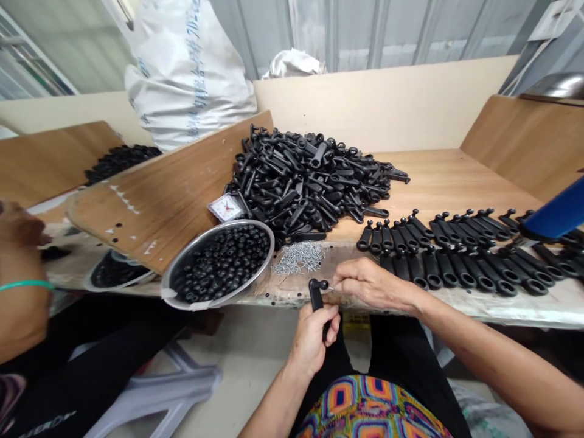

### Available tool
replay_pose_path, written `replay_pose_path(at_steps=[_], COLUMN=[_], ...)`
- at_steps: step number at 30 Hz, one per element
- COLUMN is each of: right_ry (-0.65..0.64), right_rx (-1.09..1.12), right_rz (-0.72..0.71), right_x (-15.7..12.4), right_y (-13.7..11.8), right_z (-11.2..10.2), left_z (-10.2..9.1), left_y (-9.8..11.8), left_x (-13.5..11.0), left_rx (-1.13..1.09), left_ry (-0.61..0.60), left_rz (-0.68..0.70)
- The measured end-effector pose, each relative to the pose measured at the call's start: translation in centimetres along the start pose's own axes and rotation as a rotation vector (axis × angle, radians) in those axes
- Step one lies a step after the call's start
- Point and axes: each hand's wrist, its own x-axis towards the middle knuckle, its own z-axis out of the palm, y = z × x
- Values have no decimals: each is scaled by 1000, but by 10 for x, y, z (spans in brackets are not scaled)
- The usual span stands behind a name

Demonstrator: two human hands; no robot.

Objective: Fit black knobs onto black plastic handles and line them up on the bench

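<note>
My left hand is closed round a black plastic handle, held upright below the table's front edge. A small black ball sits at the handle's top. My right hand is pinched right beside that top end, apparently on a small screw that I can barely see. A heap of small silver screws lies on the table just above my hands. A metal bowl full of black balls stands to the left of the screws.
A big pile of black handles fills the table's middle. Rows of assembled handles lie at the right, under a blue cylinder. A wooden divider board leans at the left. Another person's arm is at the far left.
</note>
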Motion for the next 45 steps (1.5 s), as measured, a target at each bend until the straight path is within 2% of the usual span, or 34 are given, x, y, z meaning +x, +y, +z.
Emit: replay_pose_path(at_steps=[2, 6, 14, 19, 27, 29, 33, 38, 40, 42, 45], right_ry=[18, 56, 97, 116, 115, 87, -5, -41, -10, 30, 58], right_rx=[65, 51, 71, -19, -83, -139, -397, -631, -692, -751, -838], right_rz=[30, 42, 26, 20, -4, -24, -38, 59, 106, 155, 211], right_x=[-11, -16, -24, -22, -21, -24, -29, -25, -23, -19, -13], right_y=[0, 6, 9, 11, 17, 15, 14, 23, 27, 32, 39], right_z=[3, 3, 0, 3, 4, 4, 6, -8, -21, -33, -43], left_z=[6, 13, 15, 16, 16, 18, 25, 32, 31, 26, 17], left_y=[-2, -3, -8, -13, -17, -20, -27, -23, -21, -22, -27], left_x=[0, -2, -4, -4, 0, 1, 4, 6, 4, 2, 0], left_rx=[19, 41, 43, 1, -194, -225, -246, -255, -197, -20, 394], left_ry=[-14, -27, -44, -68, -199, -230, -293, -397, -409, -360, -156], left_rz=[5, -4, -29, -63, -237, -284, -339, -365, -354, -287, -3])
